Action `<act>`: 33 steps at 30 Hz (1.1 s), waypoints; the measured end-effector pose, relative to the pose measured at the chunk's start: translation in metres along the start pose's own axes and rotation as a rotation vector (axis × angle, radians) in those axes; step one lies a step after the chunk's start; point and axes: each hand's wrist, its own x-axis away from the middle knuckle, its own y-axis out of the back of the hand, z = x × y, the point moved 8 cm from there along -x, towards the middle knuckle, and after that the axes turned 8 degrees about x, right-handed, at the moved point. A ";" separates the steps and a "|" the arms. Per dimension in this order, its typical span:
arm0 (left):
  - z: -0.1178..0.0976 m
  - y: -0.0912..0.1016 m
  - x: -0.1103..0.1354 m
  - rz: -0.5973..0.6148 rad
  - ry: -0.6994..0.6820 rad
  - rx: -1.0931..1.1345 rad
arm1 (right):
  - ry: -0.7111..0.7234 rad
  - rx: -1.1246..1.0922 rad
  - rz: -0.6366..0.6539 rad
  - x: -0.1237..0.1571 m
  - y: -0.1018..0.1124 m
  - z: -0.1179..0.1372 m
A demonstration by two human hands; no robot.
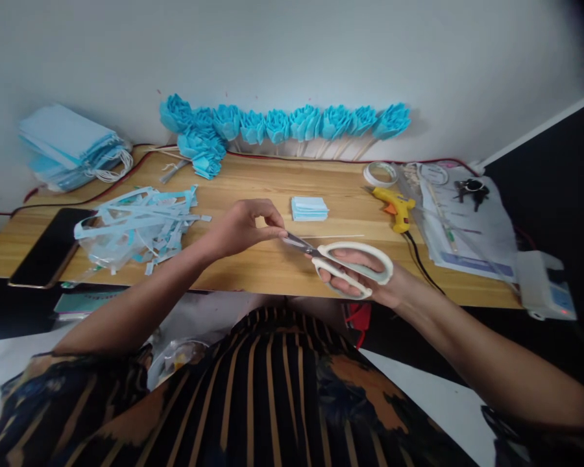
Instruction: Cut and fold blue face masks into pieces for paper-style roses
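Note:
White-handled scissors [353, 259] are in my right hand [348, 275], its fingers through and around the handle loops. The blades point left, over the front part of the table. Thumb and forefinger of my left hand [253, 224] are pinched together right at the blade tips; whatever lies between them is too small to make out. Just behind the scissors sits a small stack of folded light-blue pieces [310, 209]. A thin pale stick [340, 236] lies on the wood between the stack and the scissors.
Blue flowers on sticks [277, 126] lean along the wall. At left are a stack of face masks [71, 139], cut blue strips [141, 220] and a phone [53, 248]. At right are a yellow glue gun [394, 206] with its cord, a tape roll [380, 174], papers and keys [472, 189].

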 end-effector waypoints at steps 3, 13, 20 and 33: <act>-0.001 -0.004 -0.002 0.045 0.009 -0.002 | 0.009 0.069 -0.025 0.003 0.004 0.001; 0.005 0.018 -0.007 -0.227 0.082 -0.069 | 0.033 0.117 -0.082 0.014 0.016 -0.002; 0.017 0.031 0.020 -0.322 0.253 -0.024 | 0.344 1.318 -0.857 0.051 0.102 0.075; 0.028 -0.005 0.141 -0.139 0.524 0.218 | 0.111 1.888 -0.872 0.017 0.126 0.049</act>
